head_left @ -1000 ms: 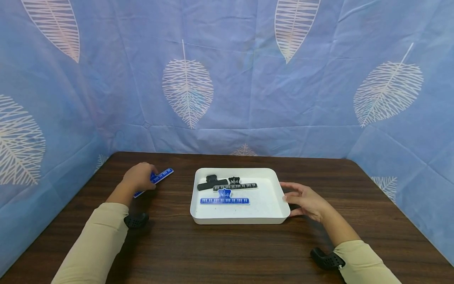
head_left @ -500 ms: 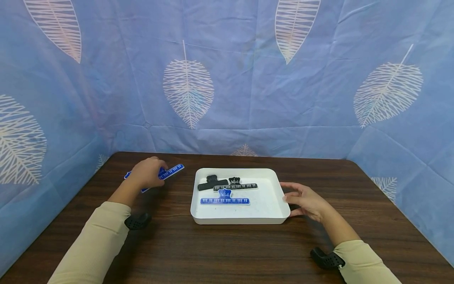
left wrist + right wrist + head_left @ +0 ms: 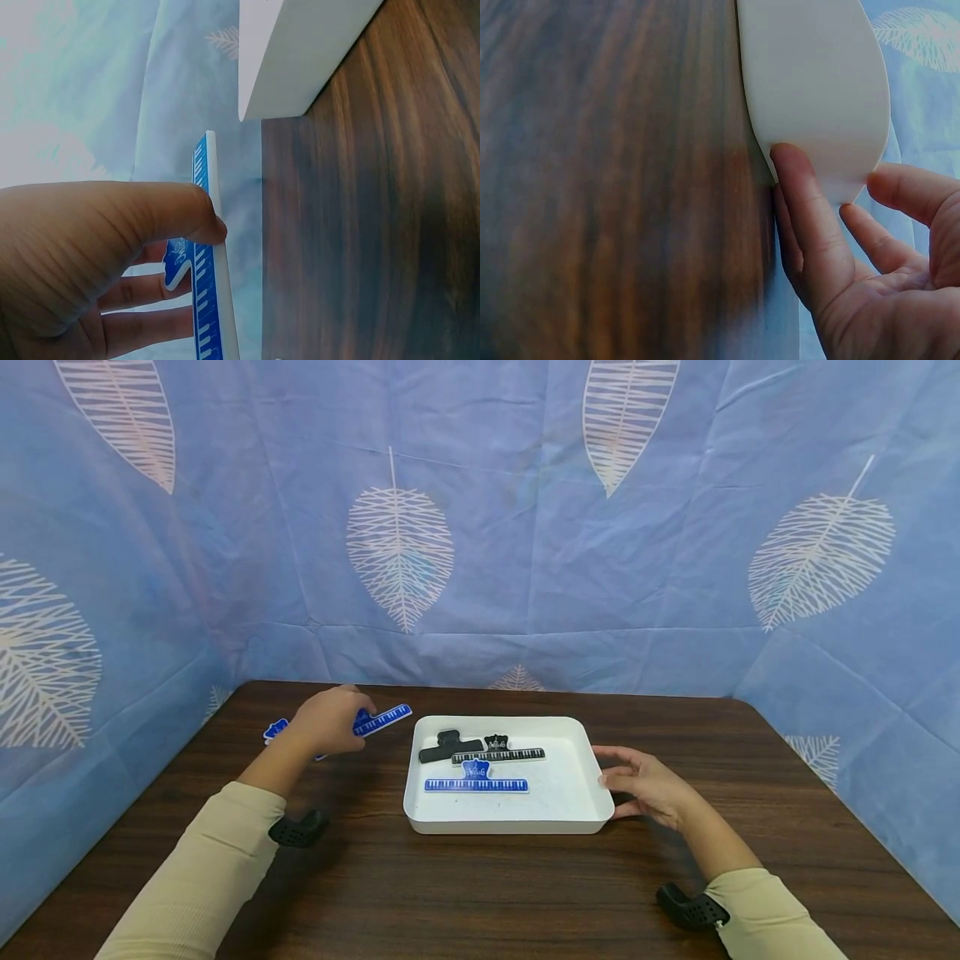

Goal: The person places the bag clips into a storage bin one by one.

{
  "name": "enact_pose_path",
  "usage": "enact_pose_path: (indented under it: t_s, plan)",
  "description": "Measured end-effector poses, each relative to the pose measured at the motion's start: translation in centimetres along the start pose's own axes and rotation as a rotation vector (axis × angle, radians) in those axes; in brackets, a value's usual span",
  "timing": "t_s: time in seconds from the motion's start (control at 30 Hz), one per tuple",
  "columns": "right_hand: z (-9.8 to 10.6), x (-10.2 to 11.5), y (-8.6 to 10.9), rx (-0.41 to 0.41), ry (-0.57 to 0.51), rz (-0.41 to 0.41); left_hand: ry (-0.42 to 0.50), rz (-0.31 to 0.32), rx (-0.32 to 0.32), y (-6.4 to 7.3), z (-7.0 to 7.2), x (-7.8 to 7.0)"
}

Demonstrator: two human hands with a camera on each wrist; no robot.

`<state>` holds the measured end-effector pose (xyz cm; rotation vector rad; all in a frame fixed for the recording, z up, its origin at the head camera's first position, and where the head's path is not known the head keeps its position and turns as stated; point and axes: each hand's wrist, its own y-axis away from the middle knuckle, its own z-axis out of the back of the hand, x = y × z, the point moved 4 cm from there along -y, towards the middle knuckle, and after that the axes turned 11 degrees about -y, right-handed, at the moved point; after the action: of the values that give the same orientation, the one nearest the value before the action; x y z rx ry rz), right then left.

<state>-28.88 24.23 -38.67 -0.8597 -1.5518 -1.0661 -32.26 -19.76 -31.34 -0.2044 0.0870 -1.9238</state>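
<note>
My left hand (image 3: 327,722) pinches a blue clip with a piano-key print (image 3: 384,719), raised just left of the tray. In the left wrist view the thumb presses the front of the clip's long bar (image 3: 206,300), with fingers behind it. Part of a second blue clip (image 3: 275,728) shows beyond my left wrist; my forearm hides the rest. At the right end of the white tray (image 3: 510,827), my right hand (image 3: 648,787) holds the wall, thumb at the rim and fingers against the outside. Inside lie a blue keyboard clip (image 3: 476,786), a black keyboard clip (image 3: 517,754) and a plain black clip (image 3: 452,750).
The tray stands mid-table on a dark wooden table (image 3: 480,893). Behind and on both sides hangs a blue cloth (image 3: 510,568) with white leaf prints. A black band (image 3: 300,828) sits on the left wrist and another (image 3: 692,908) on the right.
My left hand has moved right and away from me with the blue clip, toward the tray. The second blue clip has come into view behind it. My right hand and the tray stay put.
</note>
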Motion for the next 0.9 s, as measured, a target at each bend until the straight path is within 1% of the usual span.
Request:
enact_pose_path:
  t_s: [0.23,0.47,0.5,0.6,0.9]
  plan:
    - [0.1,-0.1,-0.1,0.001,0.0,0.0,-0.007,-0.034,-0.013,-0.1,0.5,-0.7]
    - [0.2,-0.1,0.0,0.001,0.006,-0.001,-0.006,-0.026,0.003,-0.2,0.6,-1.3]
    - [0.2,-0.1,0.0,-0.009,0.004,-0.005,-0.007,-0.026,0.006,-0.2,0.7,-1.4]
    - [0.2,-0.1,-0.1,-0.001,0.01,-0.002,-0.012,-0.03,0.003,-0.2,0.8,-1.7]
    - [0.3,-0.2,-0.1,-0.001,0.001,-0.001,-0.027,-0.07,-0.009,-0.3,1.3,-2.9]
